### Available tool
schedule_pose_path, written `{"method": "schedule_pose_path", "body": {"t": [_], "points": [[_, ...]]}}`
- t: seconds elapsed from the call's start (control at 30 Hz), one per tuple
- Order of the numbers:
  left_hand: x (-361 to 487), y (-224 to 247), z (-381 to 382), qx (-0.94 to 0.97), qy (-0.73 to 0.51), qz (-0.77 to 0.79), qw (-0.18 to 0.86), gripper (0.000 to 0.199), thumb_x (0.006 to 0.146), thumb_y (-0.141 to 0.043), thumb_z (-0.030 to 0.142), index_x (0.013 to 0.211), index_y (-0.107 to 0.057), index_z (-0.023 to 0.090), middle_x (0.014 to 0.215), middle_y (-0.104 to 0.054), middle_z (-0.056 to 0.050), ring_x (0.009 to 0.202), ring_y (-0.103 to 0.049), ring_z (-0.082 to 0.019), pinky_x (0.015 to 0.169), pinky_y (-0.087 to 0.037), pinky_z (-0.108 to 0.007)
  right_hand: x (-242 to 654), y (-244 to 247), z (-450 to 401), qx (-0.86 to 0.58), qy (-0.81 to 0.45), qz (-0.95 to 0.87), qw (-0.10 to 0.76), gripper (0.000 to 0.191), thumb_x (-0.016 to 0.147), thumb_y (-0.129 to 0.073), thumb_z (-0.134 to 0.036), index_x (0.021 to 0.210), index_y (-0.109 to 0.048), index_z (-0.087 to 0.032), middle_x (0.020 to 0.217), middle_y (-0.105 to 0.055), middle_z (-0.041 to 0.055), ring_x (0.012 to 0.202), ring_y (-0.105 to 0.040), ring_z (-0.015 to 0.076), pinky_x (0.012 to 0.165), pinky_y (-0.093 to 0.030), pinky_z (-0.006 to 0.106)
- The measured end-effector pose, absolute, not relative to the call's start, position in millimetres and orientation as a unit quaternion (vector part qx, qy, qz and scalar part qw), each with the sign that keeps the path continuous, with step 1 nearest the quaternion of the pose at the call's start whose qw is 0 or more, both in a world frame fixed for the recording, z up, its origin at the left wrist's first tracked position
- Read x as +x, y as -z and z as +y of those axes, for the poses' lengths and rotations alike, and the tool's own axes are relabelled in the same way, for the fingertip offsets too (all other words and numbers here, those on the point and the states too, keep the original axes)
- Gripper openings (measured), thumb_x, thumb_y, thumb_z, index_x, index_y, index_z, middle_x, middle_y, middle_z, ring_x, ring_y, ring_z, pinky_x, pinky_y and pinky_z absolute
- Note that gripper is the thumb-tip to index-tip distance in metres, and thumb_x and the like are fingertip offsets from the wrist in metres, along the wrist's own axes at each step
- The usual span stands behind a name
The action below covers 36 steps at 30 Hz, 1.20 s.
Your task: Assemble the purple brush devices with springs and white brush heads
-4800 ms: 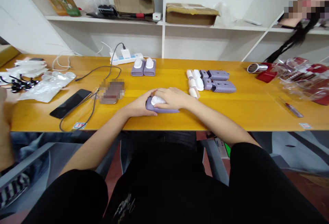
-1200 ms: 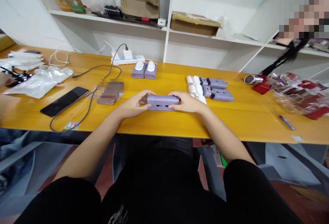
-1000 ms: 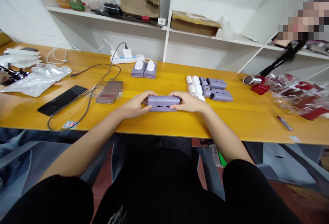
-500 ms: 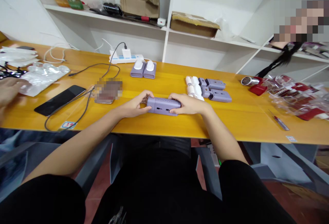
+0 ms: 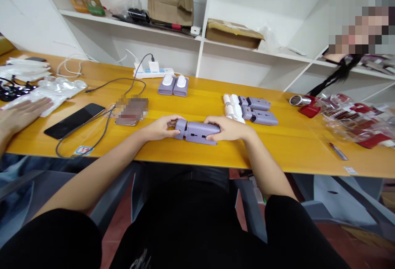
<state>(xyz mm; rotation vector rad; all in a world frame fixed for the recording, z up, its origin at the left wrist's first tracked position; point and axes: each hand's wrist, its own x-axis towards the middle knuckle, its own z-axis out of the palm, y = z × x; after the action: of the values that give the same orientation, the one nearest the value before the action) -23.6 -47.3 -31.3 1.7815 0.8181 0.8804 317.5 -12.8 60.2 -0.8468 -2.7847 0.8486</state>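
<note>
Just above the front edge of the table, my two hands hold a purple plastic housing in two pieces with a narrow gap between them. My left hand [image 5: 163, 128] pinches the short end piece [image 5: 180, 129]. Around the right end of the longer perforated body [image 5: 197, 133], which has dark slots in its side, my right hand [image 5: 226, 128] is closed. Farther back to the right lie similar purple housings [image 5: 263, 117] and their short end pieces, beside several white rounded parts [image 5: 233, 106]. Two more purple housings [image 5: 173, 90] with white parts on top stand at the back.
A power strip [image 5: 154, 71] with chargers and cables sits at the back. On the left are a black phone [image 5: 74, 121], another person's hand [image 5: 24, 114] and clear plastic bags [image 5: 61, 90]. Red parts in clear wrapping [image 5: 354, 112] and a screwdriver [image 5: 338, 151] lie right.
The short end piece and the longer body have come apart, opening a gap between them. At the left, the other person's hand has moved further in over the plastic bags.
</note>
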Motion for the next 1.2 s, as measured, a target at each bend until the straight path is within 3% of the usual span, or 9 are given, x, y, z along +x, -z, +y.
{"method": "schedule_pose_path", "body": {"t": [0.17, 0.33, 0.43, 0.57, 0.83, 1.0, 1.2], "points": [[-32, 26, -49, 0.715, -0.354, 0.364, 0.481, 0.063, 0.092, -0.086, 0.040, 0.147, -0.067, 0.017, 0.128, -0.079, -0.013, 0.113, -0.080, -0.026, 0.098, -0.068, -0.040, 327, -60, -6, -0.287, -0.294, -0.909, 0.061, 0.044, 0.091, -0.083, -0.055, 0.114, -0.070, -0.020, 0.102, -0.074, 0.0039, 0.087, -0.063, 0.0206, 0.079, -0.047, 0.035], [-38, 22, -50, 0.692, -0.395, 0.386, 0.466, 0.063, 0.093, -0.087, 0.040, 0.149, -0.069, 0.019, 0.119, -0.079, -0.011, 0.105, -0.078, -0.024, 0.093, -0.067, -0.036, 336, -60, -1, -0.315, -0.307, -0.896, 0.062, 0.049, 0.093, -0.082, -0.058, 0.118, -0.075, -0.017, 0.110, -0.081, 0.0087, 0.094, -0.072, 0.0243, 0.084, -0.056, 0.038], [-39, 22, -49, 0.673, -0.432, 0.391, 0.455, 0.067, 0.091, -0.090, 0.041, 0.151, -0.068, 0.020, 0.125, -0.079, -0.012, 0.109, -0.077, -0.024, 0.096, -0.065, -0.036, 336, -57, -2, -0.318, -0.336, -0.883, 0.073, 0.053, 0.096, -0.082, -0.059, 0.130, -0.077, -0.018, 0.122, -0.084, 0.0110, 0.096, -0.077, 0.0250, 0.082, -0.063, 0.039], [-43, 24, -42, 0.648, -0.478, 0.411, 0.428, 0.068, 0.087, -0.091, 0.039, 0.148, -0.069, 0.021, 0.140, -0.076, -0.015, 0.120, -0.075, -0.026, 0.103, -0.063, -0.037, 334, -52, -6, -0.339, -0.395, -0.852, 0.051, 0.061, 0.099, -0.081, -0.057, 0.144, -0.072, -0.017, 0.130, -0.083, 0.0138, 0.081, -0.080, 0.0213, 0.073, -0.067, 0.038], [-49, 20, -28, 0.552, -0.591, 0.459, 0.368, 0.060, 0.086, -0.087, 0.037, 0.141, -0.068, 0.021, 0.126, -0.079, -0.011, 0.113, -0.077, -0.025, 0.103, -0.066, -0.040, 326, -53, -11, -0.314, -0.289, -0.904, 0.031, 0.045, 0.104, -0.073, -0.060, 0.112, -0.079, -0.017, 0.103, -0.084, 0.0092, 0.082, -0.072, 0.0209, 0.074, -0.053, 0.035], [-50, 17, -28, 0.458, -0.639, 0.477, 0.394, 0.053, 0.088, -0.082, 0.032, 0.139, -0.070, 0.025, 0.123, -0.081, -0.008, 0.104, -0.079, -0.023, 0.089, -0.071, -0.037, 322, -48, -12, -0.305, -0.290, -0.907, 0.004, 0.052, 0.107, -0.066, -0.071, 0.091, -0.070, -0.021, 0.080, -0.068, 0.0000, 0.068, -0.055, 0.0165, 0.065, -0.040, 0.034], [-42, 14, -34, 0.452, -0.648, 0.389, 0.474, 0.050, 0.091, -0.078, 0.033, 0.140, -0.072, 0.025, 0.126, -0.082, -0.009, 0.109, -0.081, -0.025, 0.094, -0.072, -0.042, 313, -44, -14, -0.317, -0.291, -0.902, 0.017, 0.055, 0.108, -0.064, -0.072, 0.096, -0.073, -0.020, 0.084, -0.071, 0.0015, 0.070, -0.057, 0.0164, 0.066, -0.039, 0.034]]}}
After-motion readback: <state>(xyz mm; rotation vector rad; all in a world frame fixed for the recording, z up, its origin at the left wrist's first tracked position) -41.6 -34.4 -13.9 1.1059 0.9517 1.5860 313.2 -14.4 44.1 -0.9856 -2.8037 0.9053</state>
